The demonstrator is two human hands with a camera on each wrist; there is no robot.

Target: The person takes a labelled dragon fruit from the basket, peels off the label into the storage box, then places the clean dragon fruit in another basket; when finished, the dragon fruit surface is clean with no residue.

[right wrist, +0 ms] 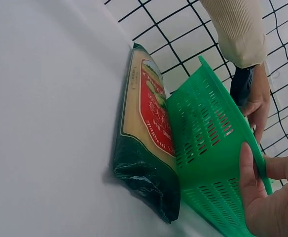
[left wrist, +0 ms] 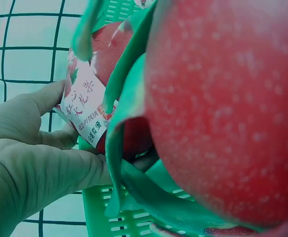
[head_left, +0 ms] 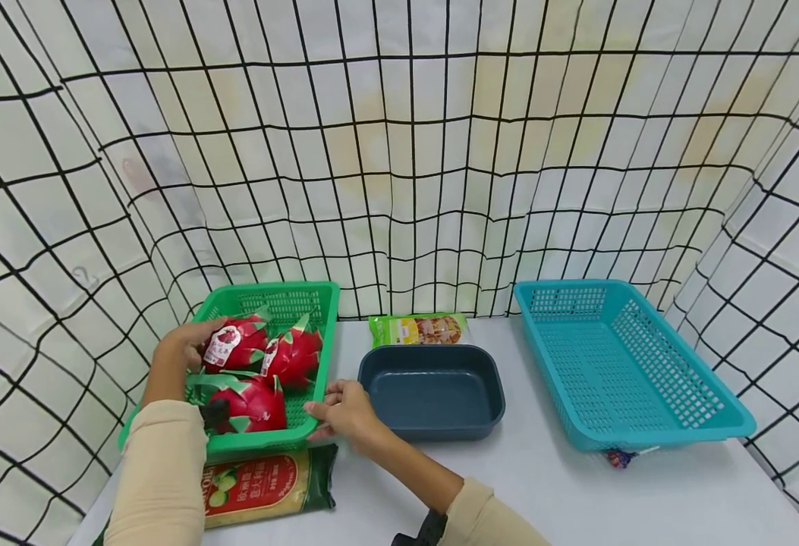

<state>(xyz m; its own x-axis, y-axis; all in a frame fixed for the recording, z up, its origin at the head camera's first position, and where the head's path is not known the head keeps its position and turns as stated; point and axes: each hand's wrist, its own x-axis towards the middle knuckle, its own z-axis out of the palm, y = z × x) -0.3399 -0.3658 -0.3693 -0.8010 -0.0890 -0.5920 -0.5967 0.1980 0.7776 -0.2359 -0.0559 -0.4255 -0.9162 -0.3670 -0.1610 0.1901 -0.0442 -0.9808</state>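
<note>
Inside a green plastic basket lie three red dragon fruits with green-tipped scales. My left hand reaches in from the left and grips the labelled dragon fruit at the back left. In the left wrist view, the thumb and fingers curve around its paper label. Another dragon fruit sits to its right, and a third dragon fruit lies in front, filling much of the left wrist view. My right hand pinches the basket's front right rim between thumb and fingers, as the right wrist view shows.
A spaghetti packet lies before the green basket. To the right stands a dark blue tray, with a green food packet behind it. A turquoise basket is farther right, a wrapped lollipop at its front. Black-gridded netting surrounds the table.
</note>
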